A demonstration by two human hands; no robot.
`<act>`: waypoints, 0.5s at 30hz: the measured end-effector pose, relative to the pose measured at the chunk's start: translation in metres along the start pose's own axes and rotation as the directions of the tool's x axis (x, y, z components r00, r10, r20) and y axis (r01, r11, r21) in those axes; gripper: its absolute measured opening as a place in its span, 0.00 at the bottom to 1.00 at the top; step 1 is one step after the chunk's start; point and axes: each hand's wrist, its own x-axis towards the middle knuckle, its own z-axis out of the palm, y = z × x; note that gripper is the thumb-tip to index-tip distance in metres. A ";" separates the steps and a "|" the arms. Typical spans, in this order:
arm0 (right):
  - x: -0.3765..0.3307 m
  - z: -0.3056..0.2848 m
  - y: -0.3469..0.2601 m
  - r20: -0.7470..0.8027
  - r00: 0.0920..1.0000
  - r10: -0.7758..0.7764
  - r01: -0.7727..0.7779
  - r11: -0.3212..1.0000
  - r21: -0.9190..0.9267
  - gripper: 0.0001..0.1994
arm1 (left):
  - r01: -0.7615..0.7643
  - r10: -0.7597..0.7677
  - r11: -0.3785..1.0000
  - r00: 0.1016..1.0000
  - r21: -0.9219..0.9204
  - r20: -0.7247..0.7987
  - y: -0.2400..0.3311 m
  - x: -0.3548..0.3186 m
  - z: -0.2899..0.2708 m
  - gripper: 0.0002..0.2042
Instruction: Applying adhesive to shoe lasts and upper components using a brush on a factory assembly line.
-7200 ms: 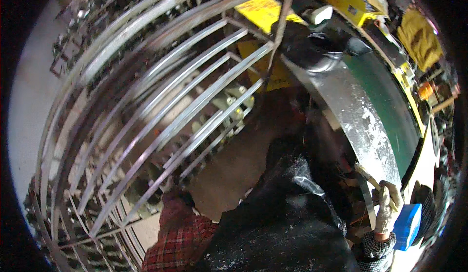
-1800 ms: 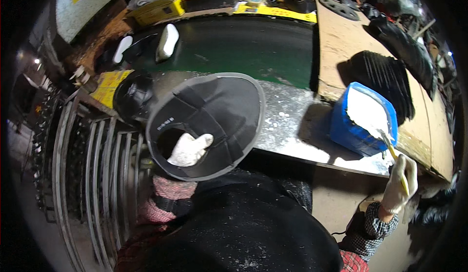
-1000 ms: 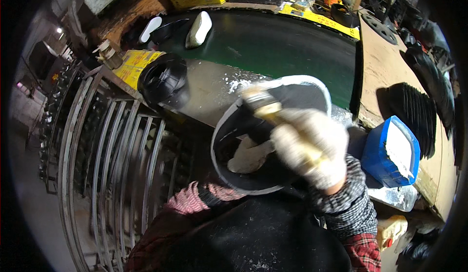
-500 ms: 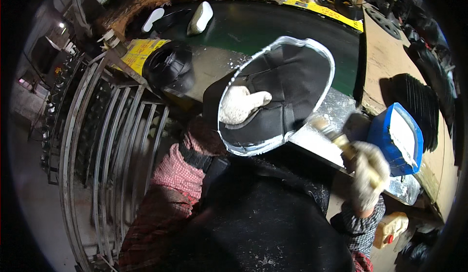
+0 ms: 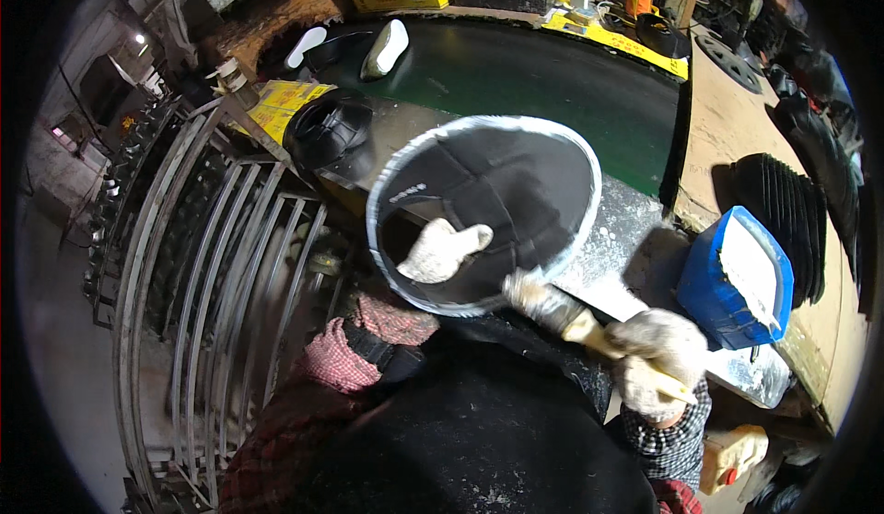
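Head view, my left hand point(image 5: 440, 249) in a white glove gripping the black dish point(image 5: 483, 210) at frame centre, my right hand point(image 5: 656, 359) clenched on a brush point(image 5: 552, 304) touching its lower rim, blue tub point(image 5: 737, 277) at right, metal rack point(image 5: 221, 302) at left.

Dish point(image 5: 516, 192) black, rim coated white. Left glove point(image 5: 440, 252) off-white; right glove point(image 5: 656, 359) same. Brush point(image 5: 562, 310) with white bristles, pale yellow handle. Tub point(image 5: 737, 279) blue, white paste inside. Belt point(image 5: 552, 77) dark green, yellow edge strip. Sleeves red plaid; apron black, white specks. Rack point(image 5: 230, 311) grey metal. Box point(image 5: 276, 109) yellow.
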 end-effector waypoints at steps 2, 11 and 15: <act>0.037 -0.005 -0.029 0.151 0.966 -0.210 0.237 0.952 -0.193 0.12 | -0.418 0.282 0.609 0.909 0.675 0.308 -0.025 0.002 -0.018 0.08; 0.061 -0.007 0.039 -0.522 0.846 -0.110 -0.049 0.958 -0.282 0.08 | 0.121 -0.116 0.981 0.992 -0.149 0.042 -0.022 -0.008 -0.007 0.18; 0.008 0.007 0.058 -0.522 0.830 0.197 -0.237 0.971 -0.009 0.08 | 0.015 -0.020 0.975 1.000 -0.220 -0.019 -0.010 -0.017 -0.015 0.19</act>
